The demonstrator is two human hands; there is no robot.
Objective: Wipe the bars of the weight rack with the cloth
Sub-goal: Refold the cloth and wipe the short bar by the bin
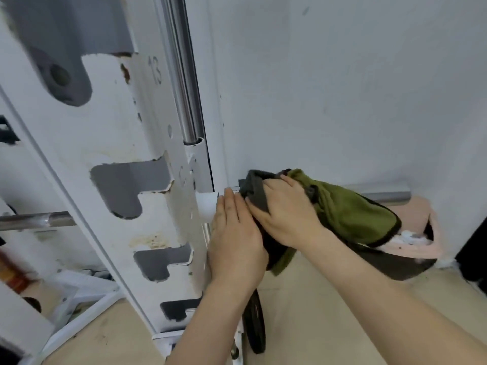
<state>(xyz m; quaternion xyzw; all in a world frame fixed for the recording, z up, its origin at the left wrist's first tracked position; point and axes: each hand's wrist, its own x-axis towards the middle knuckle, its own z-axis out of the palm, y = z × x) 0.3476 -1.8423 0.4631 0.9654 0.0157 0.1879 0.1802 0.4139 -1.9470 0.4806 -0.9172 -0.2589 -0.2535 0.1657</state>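
Seen from the head camera, the white weight rack [118,127] fills the left side. Its upright is cut with a row of hooked notches, and the number 13 is printed beside one of them. A shiny rod [181,75] runs down its right edge.

A grey bar [382,192] sticks out sideways from the upright towards the right, close along the wall [342,75]. It comes out through a short white collar [208,205].

The cloth [350,212], green with a dark border and a grey underside, is draped over this bar and covers most of it. Only the far end of the bar shows bare.

The right hand [284,212] lies on top of the cloth. Its fingers curl over the bar and its thumb sits lower, so it grips the cloth around the metal.

The left hand [234,233] stands just beside it, next to the collar. Its fingers are straight and point upward, with the flat of the hand against the hanging dark part of the cloth. It is not closed on anything I can see, though the thumb is hidden.

Beyond the cloth a pink bin [411,233] stands against the wall with white scraps in it. Below the left forearm a black weight plate [254,325] stands on edge over the pale floor [329,299]. Far left, a blurred chrome barbell [39,219] crosses behind the rack.
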